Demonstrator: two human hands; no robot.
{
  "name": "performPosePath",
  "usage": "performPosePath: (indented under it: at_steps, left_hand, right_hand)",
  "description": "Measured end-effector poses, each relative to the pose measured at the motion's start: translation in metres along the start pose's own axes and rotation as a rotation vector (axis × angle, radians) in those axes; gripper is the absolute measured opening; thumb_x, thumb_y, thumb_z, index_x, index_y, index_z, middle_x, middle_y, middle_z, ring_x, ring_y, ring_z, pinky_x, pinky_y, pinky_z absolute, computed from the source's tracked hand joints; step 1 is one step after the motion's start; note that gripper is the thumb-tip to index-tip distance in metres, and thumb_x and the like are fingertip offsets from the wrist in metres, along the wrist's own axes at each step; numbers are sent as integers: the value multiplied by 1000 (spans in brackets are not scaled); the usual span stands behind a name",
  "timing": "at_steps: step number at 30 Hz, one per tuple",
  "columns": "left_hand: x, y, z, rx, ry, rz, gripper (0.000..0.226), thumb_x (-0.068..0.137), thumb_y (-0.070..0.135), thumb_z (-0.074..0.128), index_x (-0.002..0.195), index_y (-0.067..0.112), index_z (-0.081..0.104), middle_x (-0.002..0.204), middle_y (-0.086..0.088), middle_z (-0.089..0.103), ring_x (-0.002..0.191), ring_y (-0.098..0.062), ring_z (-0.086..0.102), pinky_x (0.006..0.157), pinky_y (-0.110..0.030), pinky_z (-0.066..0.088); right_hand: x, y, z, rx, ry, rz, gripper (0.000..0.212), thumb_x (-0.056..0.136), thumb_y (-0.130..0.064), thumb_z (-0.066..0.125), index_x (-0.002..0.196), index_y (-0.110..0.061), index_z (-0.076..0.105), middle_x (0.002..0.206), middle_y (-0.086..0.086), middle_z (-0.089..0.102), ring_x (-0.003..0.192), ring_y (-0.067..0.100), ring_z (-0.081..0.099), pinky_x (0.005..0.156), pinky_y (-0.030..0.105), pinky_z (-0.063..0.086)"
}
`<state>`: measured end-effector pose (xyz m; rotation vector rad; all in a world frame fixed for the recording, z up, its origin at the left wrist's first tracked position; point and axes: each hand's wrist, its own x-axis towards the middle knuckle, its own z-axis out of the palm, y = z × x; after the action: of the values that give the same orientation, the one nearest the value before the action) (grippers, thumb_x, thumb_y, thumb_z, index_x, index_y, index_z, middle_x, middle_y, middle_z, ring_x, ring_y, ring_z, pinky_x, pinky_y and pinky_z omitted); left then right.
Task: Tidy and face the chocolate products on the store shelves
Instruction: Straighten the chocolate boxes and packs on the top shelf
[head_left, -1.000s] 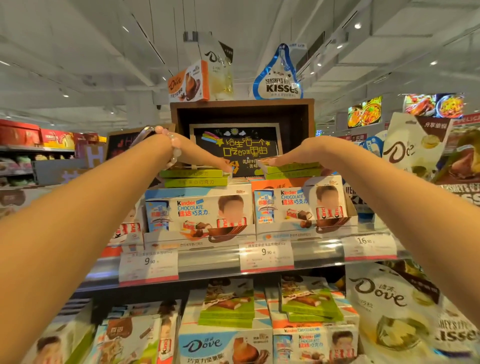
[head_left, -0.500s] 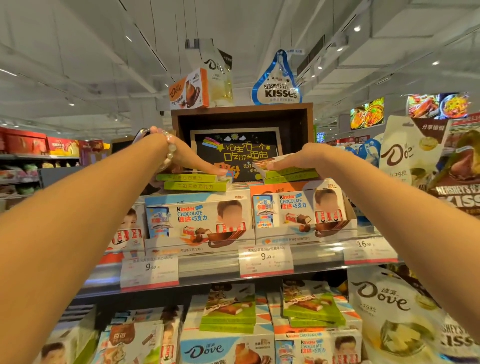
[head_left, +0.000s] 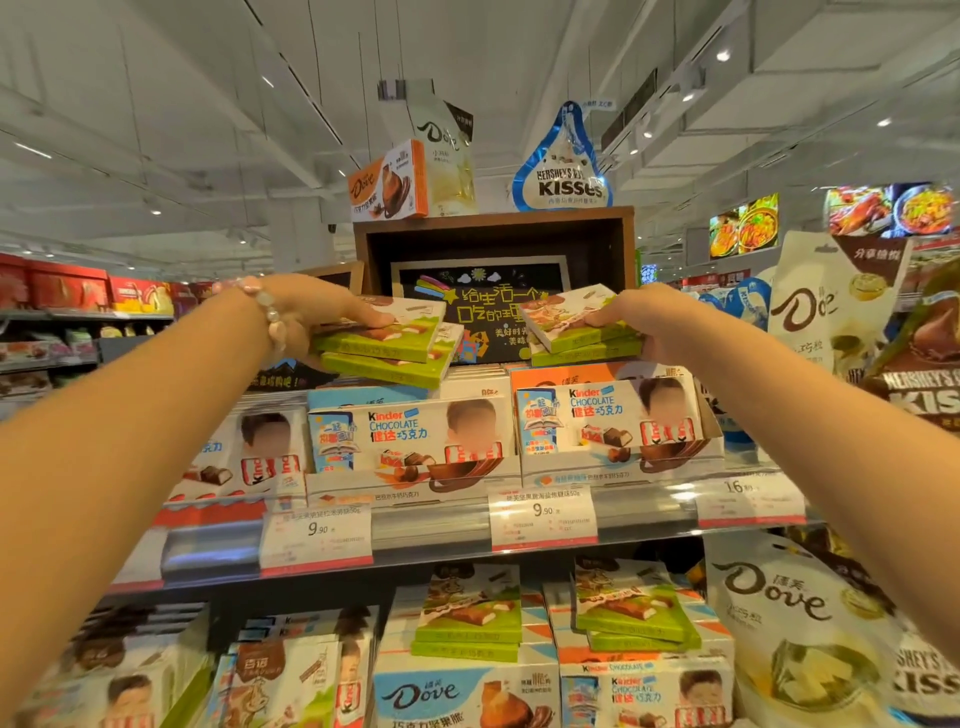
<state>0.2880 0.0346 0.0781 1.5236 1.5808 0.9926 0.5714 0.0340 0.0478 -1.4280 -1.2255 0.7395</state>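
Left hand (head_left: 306, 317) fingers clamped on two green boxes (head_left: 387, 348), right hand (head_left: 660, 325) fingers clamped on another green pair (head_left: 576, 332), both above Kinder cartons (head_left: 415, 441).

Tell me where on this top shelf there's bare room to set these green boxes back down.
Little shows. Both hands, left and right, hold green box stacks above the Kinder display trays, whose tops look the only open surfaces. Between the stacks, a gap before the chalkboard sign could pass a hand. The shelf front is packed with trays and price tags.
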Motion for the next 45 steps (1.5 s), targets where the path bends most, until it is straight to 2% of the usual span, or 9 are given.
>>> performPosePath:
  at_steps: [8, 12, 19, 27, 31, 33, 37, 40, 45]
  left_hand:
    - [-18, -27, -35, -433, 44, 117, 11, 94, 11, 48, 104, 5, 50, 71, -13, 72, 62, -24, 70, 46, -39, 56]
    - [-37, -42, -65, -513, 89, 194, 7, 93, 11, 49, 97, 7, 53, 73, -10, 72, 65, -21, 71, 57, -44, 58]
    - [-69, -77, -126, -455, 172, 309, 7, 89, 5, 52, 88, 9, 57, 75, -5, 72, 65, -16, 70, 63, -29, 59]
    - [-82, -133, -204, -451, 164, 397, 18, 74, 13, 66, 91, 8, 63, 85, -8, 72, 70, -19, 71, 57, -26, 58]
    - [-83, -155, -245, -342, 113, 427, 59, 17, 35, 92, 69, 15, 74, 73, -5, 72, 60, -19, 70, 50, -27, 56]
    - [-81, -167, -268, -322, 48, 410, 70, 13, 34, 93, 77, 14, 74, 75, -7, 72, 62, -20, 70, 52, -28, 56]
    - [-73, -189, -303, -335, -37, 387, 83, 17, 30, 95, 93, 8, 69, 88, -14, 71, 72, -27, 71, 63, -39, 59]
    - [-68, -205, -319, -325, -60, 396, 64, 16, 33, 95, 73, 13, 74, 76, -9, 71, 66, -22, 70, 62, -37, 59]
    - [-55, -231, -341, -365, -137, 412, 71, 20, 30, 95, 84, 9, 72, 84, -14, 71, 71, -26, 70, 58, -34, 58]
  right_hand:
    - [-17, -8, 20, 348, -103, -118, 32, 90, -3, 56, 120, -3, 43, 99, 14, 63, 70, 22, 67, 44, 29, 55]
    - [-27, -19, 44, 367, -201, -200, 46, 88, -4, 60, 130, 0, 41, 98, 15, 69, 71, 20, 72, 54, 31, 58]
    - [-49, -36, 103, 338, -341, -287, 21, 88, -5, 60, 108, 1, 59, 92, 13, 72, 83, 24, 71, 83, 40, 56]
    - [-80, -62, 188, 350, -446, -373, 4, 88, -5, 56, 85, -3, 58, 80, 10, 69, 70, 20, 69, 61, 28, 56]
    - [-95, -80, 229, 375, -468, -408, 7, 87, -2, 54, 82, -7, 55, 79, 10, 64, 75, 23, 66, 79, 40, 55]
    - [-105, -89, 251, 320, -484, -447, 10, 87, -1, 55, 95, -8, 55, 82, 7, 63, 76, 21, 66, 75, 40, 56]
    - [-125, -101, 297, 234, -509, -538, 69, 88, 0, 55, 142, -31, 26, 104, 0, 60, 83, 20, 68, 68, 40, 59]
    - [-137, -107, 333, 128, -505, -642, 71, 87, 3, 53, 142, -33, 28, 113, 0, 58, 102, 33, 63, 86, 59, 50]
    - [-144, -109, 376, -47, -475, -684, 65, 85, 0, 57, 139, -24, 33, 106, -7, 57, 95, 13, 61, 79, 32, 55]
